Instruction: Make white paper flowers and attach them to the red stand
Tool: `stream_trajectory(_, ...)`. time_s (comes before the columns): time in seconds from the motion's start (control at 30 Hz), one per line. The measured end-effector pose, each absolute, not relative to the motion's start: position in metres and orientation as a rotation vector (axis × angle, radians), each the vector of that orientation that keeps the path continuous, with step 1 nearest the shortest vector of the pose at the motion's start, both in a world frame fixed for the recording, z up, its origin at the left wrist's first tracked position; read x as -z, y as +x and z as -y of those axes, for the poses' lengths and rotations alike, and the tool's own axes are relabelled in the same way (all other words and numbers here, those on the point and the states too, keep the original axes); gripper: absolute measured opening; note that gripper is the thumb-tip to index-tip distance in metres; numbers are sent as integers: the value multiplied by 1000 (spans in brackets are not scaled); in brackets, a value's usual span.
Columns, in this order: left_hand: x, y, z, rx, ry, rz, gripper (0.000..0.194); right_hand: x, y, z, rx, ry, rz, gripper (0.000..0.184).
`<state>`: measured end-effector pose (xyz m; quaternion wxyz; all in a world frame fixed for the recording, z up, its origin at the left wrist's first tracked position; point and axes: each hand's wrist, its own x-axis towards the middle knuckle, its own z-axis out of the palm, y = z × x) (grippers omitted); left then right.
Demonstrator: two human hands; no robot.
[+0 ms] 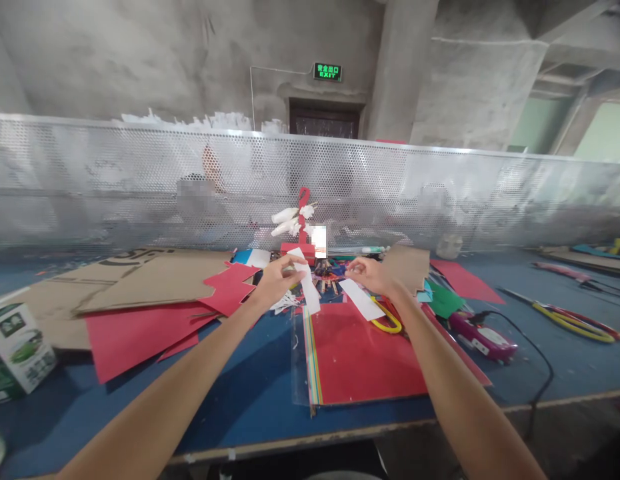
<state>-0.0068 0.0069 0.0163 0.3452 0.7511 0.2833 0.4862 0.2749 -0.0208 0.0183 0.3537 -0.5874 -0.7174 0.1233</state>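
Pinching a white paper strip (pixel 309 291) near its upper end, the left hand (pixel 279 280) leaves the lower part free, probably to keep it flat and visible. The right hand (pixel 374 276) has its fingers curled towards the thumb; whether they grip anything is unclear. Just below it, a second strip (pixel 361 300) slants beside yellow scissor handles (pixel 394 325), seemingly placed within easy reach. Nearer the body lie red sheets (pixel 370 363), and cardboard (pixel 155 280) sits off to the left, perhaps to leave working room.
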Motion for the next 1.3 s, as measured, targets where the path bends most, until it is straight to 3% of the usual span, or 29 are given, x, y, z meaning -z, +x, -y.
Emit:
stream_trajectory(0.2,-13,-1,-1,-1117,2028,-671,36,-19,212,37,-864,-1017,1852,36)
stream_trajectory(0.53,-7,4,-1,-1124,2007,-653,41,-11,200,37,-911,-1031,1716,20)
stream_trajectory(0.8,-10,8,1,-1256,1995,-670,31,-12,198,38,-991,-979,1637,25)
stream_trajectory(1.1,-11,9,1,-1202,1905,-633,42,-8,195,34,-960,-918,1615,34)
stream_trajectory(1.3,-11,9,5,-1192,1858,-623,36,-10,196,33,-956,-918,1564,33)
